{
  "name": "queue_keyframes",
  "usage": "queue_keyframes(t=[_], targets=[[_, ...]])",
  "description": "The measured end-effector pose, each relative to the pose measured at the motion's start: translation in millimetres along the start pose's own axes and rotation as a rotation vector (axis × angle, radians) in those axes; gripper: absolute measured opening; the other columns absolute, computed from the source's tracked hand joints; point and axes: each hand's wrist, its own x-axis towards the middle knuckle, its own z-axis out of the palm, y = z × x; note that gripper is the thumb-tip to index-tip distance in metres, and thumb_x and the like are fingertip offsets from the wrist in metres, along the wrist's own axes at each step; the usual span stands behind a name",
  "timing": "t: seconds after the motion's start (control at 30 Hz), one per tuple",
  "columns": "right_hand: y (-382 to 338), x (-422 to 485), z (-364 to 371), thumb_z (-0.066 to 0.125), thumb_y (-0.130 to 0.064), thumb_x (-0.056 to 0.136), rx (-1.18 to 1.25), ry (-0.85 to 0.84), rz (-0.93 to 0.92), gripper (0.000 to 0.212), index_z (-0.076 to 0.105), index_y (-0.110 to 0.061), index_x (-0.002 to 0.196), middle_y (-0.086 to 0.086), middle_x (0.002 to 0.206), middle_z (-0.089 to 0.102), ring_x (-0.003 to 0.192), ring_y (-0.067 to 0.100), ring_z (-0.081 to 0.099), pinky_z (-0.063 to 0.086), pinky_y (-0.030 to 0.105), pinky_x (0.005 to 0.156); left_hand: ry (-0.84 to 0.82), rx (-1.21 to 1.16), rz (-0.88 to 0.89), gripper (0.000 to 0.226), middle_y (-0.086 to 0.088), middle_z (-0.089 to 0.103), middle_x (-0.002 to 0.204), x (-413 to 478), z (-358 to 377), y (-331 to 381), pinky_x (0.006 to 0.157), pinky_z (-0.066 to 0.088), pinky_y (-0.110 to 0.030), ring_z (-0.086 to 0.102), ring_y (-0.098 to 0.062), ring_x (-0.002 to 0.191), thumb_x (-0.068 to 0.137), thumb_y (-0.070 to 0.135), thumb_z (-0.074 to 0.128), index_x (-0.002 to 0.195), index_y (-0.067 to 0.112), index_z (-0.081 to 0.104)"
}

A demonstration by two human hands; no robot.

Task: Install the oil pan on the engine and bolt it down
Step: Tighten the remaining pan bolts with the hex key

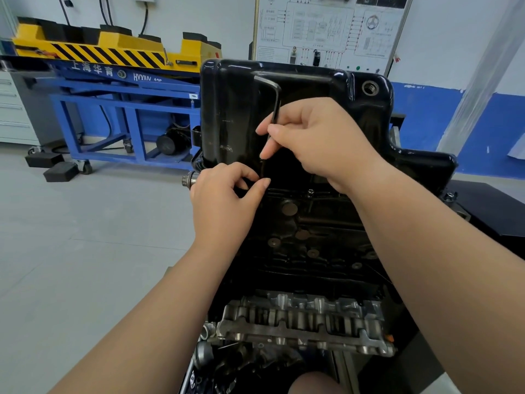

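Nearest the viewer, a bare-metal cylinder head [306, 322] lies across the near end of the engine [306, 245], whose black block extends away from it. Both forearms reach over the block from the near side.

The left hand [224, 200] sits at the near left edge of the oil pan [233, 115]. Its thumb and forefinger curl toward each other just beside the lower end of the hex key [275, 100]. Whether they pinch anything cannot be told, as the area is dark.

The right hand [315, 143] is higher and to the right. Its fingers are pressed together around the long shank of the key, holding it nearly upright, with the short bent arm at the top pointing left.

The oil pan, glossy black, sits on the far end of the engine. Its threaded drain hole [370, 87] is open at the far right corner. One bolt [310, 191] stands in the pan's near flange, right of the hands.

On the floor at the far left are a blue trolley [113, 109] with a yellow striped top and two black blocks [61, 172]. A wiring diagram board [326, 24] stands against the far wall.
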Motion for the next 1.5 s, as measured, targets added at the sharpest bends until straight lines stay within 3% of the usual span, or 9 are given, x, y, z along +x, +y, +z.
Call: queue_keyframes(t=[0.13, 0.37, 0.6, 0.73, 0.83, 0.93, 1.1, 1.3, 1.5], targets=[[3, 1, 6, 0.06, -0.02, 0.089, -0.066, 0.079, -0.034, 0.016, 0.065, -0.015, 0.074, -0.008, 0.059, 0.068, 0.067, -0.003, 0.064, 0.044, 0.007, 0.076, 0.009, 0.009, 0.023, 0.011, 0.003, 0.059, 0.071, -1, 0, -1, 0.085, 0.041, -0.044, 0.054, -0.02, 0.08, 0.078, 0.036, 0.07, 0.078, 0.026, 0.064], [8, 0, 18, 0.069, -0.032, 0.083, -0.103, 0.261, -0.038, 0.028, 0.054, -0.013, 0.068, -0.006, 0.051, 0.046, 0.05, 0.005, 0.044, 0.052, 0.032, 0.068, 0.005, 0.012, 0.015, 0.011, 0.004, 0.059, 0.072, 0, 0, 0, 0.085, 0.041, -0.046, 0.054, -0.02, 0.082, 0.079, 0.034, 0.07, 0.081, 0.024, 0.066], [5, -6, 12, 0.055, -0.017, 0.092, 0.04, 0.113, -0.033, 0.015, 0.069, -0.015, 0.088, -0.009, 0.049, 0.058, 0.052, -0.002, 0.055, 0.049, 0.014, 0.078, -0.007, -0.003, 0.014, 0.01, 0.002, 0.06, 0.072, 1, -1, 0, 0.085, 0.041, -0.048, 0.055, -0.023, 0.082, 0.079, 0.032, 0.07, 0.08, 0.023, 0.067], [0, -6, 5, 0.048, -0.013, 0.095, 0.038, 0.012, -0.001, 0.021, 0.067, -0.019, 0.087, -0.003, 0.065, 0.07, 0.049, -0.011, 0.055, 0.04, 0.004, 0.057, -0.002, -0.008, 0.011, 0.01, 0.002, 0.06, 0.071, 1, -1, 0, 0.084, 0.042, -0.048, 0.055, -0.023, 0.081, 0.078, 0.033, 0.071, 0.079, 0.023, 0.067], [4, -6, 6, 0.05, -0.014, 0.094, -0.01, 0.051, -0.025, 0.021, 0.068, -0.021, 0.087, -0.006, 0.057, 0.067, 0.064, -0.006, 0.062, 0.042, 0.011, 0.083, 0.002, -0.005, 0.006, 0.01, 0.003, 0.06, 0.072, 0, 0, 1, 0.084, 0.042, -0.048, 0.055, -0.021, 0.081, 0.078, 0.033, 0.071, 0.079, 0.024, 0.066], [8, -6, 12, 0.058, -0.02, 0.091, -0.019, 0.119, -0.04, 0.014, 0.066, -0.019, 0.08, -0.008, 0.042, 0.054, 0.048, 0.0, 0.055, 0.044, 0.006, 0.079, 0.003, -0.007, 0.009, 0.011, 0.003, 0.059, 0.071, 0, -1, 1, 0.085, 0.042, -0.047, 0.055, -0.02, 0.081, 0.077, 0.033, 0.071, 0.078, 0.026, 0.063], [10, -2, 17, 0.068, -0.027, 0.083, -0.04, 0.251, -0.029, 0.028, 0.053, -0.009, 0.068, 0.001, 0.049, 0.046, 0.051, 0.015, 0.048, 0.053, 0.038, 0.074, 0.003, 0.004, 0.017, 0.013, 0.004, 0.058, 0.072, -1, -1, 1, 0.084, 0.041, -0.046, 0.053, -0.02, 0.082, 0.077, 0.037, 0.071, 0.081, 0.027, 0.064], [9, -5, 18, 0.061, -0.021, 0.089, 0.071, 0.145, -0.008, 0.007, 0.065, -0.016, 0.091, -0.006, 0.045, 0.055, 0.049, 0.004, 0.056, 0.049, 0.01, 0.073, -0.005, 0.015, 0.013, 0.012, 0.001, 0.06, 0.073, 0, 1, -1, 0.086, 0.04, -0.045, 0.054, -0.022, 0.083, 0.079, 0.035, 0.069, 0.081, 0.023, 0.067], [3, -6, 7, 0.05, -0.012, 0.094, 0.051, 0.017, -0.034, 0.019, 0.068, -0.019, 0.093, -0.005, 0.065, 0.071, 0.076, -0.003, 0.065, 0.037, 0.007, 0.087, 0.007, 0.013, 0.009, 0.011, 0.002, 0.059, 0.073, 0, 1, -1, 0.085, 0.041, -0.045, 0.053, -0.021, 0.084, 0.079, 0.034, 0.07, 0.081, 0.023, 0.068]])
